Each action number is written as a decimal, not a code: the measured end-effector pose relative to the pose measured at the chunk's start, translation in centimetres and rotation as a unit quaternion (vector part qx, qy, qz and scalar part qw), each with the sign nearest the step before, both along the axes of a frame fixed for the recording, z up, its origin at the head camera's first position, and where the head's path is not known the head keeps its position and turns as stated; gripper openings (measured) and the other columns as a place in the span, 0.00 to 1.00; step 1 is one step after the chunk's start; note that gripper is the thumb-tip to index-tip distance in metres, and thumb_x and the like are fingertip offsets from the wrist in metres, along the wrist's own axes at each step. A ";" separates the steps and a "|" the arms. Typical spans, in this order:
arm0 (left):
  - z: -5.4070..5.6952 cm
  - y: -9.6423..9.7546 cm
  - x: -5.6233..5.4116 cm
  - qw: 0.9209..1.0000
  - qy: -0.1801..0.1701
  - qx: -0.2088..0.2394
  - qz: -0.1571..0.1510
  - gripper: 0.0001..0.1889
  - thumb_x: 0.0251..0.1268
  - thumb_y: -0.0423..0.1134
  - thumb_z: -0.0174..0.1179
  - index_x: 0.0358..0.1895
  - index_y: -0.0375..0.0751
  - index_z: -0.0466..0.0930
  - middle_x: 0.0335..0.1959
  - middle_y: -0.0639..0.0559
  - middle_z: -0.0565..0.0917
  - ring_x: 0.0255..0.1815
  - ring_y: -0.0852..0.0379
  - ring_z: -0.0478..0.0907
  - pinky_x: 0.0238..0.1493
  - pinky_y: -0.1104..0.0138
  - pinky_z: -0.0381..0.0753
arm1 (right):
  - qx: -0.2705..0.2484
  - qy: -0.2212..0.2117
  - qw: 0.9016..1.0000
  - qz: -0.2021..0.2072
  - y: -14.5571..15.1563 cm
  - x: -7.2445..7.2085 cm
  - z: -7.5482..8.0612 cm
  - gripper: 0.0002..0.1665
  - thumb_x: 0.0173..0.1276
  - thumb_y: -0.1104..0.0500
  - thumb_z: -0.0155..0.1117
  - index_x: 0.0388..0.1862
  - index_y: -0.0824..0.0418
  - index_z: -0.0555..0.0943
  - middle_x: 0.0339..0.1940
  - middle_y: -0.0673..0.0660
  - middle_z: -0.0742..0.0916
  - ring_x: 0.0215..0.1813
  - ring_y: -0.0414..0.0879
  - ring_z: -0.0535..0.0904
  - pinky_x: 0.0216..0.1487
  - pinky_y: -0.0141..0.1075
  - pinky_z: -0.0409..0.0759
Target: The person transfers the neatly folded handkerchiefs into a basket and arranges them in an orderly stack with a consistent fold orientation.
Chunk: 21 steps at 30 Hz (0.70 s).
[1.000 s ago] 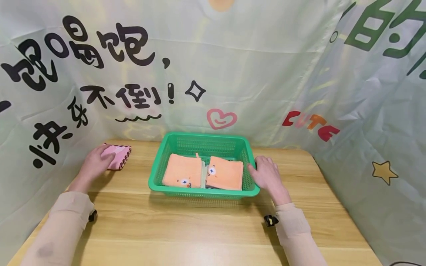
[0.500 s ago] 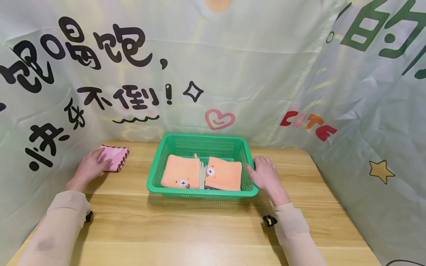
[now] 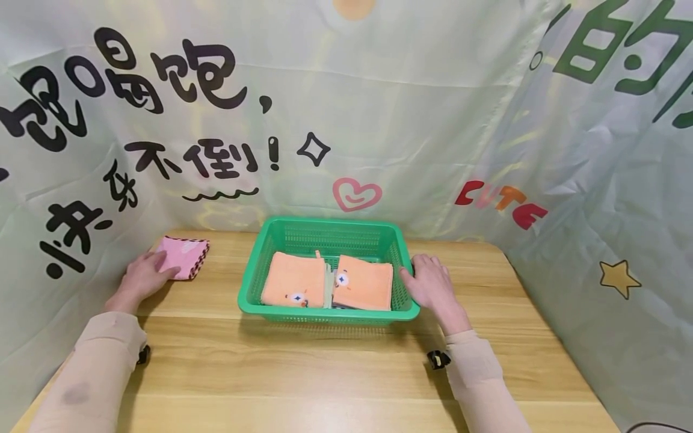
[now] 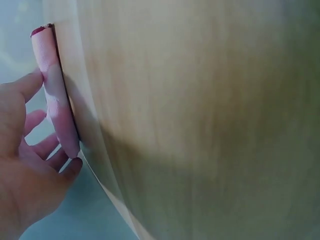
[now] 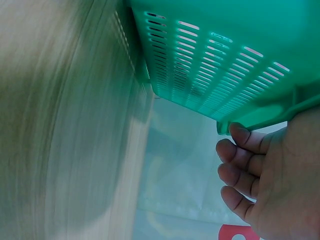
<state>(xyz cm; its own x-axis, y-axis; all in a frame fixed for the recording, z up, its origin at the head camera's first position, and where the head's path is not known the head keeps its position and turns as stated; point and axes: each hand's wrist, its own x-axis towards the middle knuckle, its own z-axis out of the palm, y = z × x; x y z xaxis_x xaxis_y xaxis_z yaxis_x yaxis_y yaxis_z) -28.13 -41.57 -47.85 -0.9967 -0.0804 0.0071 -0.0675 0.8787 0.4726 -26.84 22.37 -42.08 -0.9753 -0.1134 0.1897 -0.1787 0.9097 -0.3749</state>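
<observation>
At the table's left side in the head view lies a folded pink towel (image 3: 185,257) with a dark checked edge; the left wrist view shows this pink towel (image 4: 59,95) edge-on. My left hand (image 3: 142,278) is at its near left corner, fingertips and thumb touching the edge, fingers loosely bent. A green plastic basket (image 3: 330,316) stands in the middle, holding two folded orange towels, one left (image 3: 295,276) and one right (image 3: 368,285). My right hand (image 3: 431,287) holds the basket's right rim, thumb over it and fingers along the outside.
Between the orange towels shows a strip of pale green cloth (image 3: 328,285). The wooden table (image 3: 325,373) backs onto a printed fabric curtain (image 3: 433,120), which also hangs along the left and right sides. A dark cable (image 3: 657,426) shows at bottom right.
My left hand has slid left and toward me, from over the pink towel to its edge, uncovering more of it. The right hand and the basket have stayed put.
</observation>
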 end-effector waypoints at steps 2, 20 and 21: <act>0.1 0.0 0.1 1.000 -0.005 -0.004 0.004 0.45 0.78 0.60 0.50 0.78 0.23 0.52 0.74 0.15 0.50 0.71 0.13 0.48 0.66 0.24 0.51 | 0.001 -0.001 1.000 0.000 0.0 0.0 0.0 0.18 0.79 0.46 0.54 0.40 0.61 0.76 0.40 0.59 0.81 0.48 0.59 0.72 0.47 0.50 0.67; 0.4 0.6 0.5 1.000 -0.003 -0.006 0.026 0.43 0.74 0.54 0.60 0.73 0.19 0.58 0.68 0.13 0.59 0.65 0.14 0.54 0.65 0.27 0.56 | -0.001 -0.001 1.000 -0.001 0.1 -0.1 -0.1 0.18 0.79 0.46 0.54 0.39 0.60 0.76 0.38 0.58 0.80 0.45 0.58 0.71 0.45 0.48 0.66; 0.4 0.7 0.5 1.000 -0.001 -0.002 0.024 0.42 0.73 0.53 0.60 0.73 0.19 0.59 0.68 0.13 0.59 0.65 0.14 0.54 0.65 0.27 0.56 | -0.002 -0.001 1.000 -0.001 0.1 -0.1 -0.1 0.18 0.79 0.46 0.54 0.39 0.60 0.75 0.38 0.58 0.80 0.45 0.58 0.71 0.45 0.48 0.66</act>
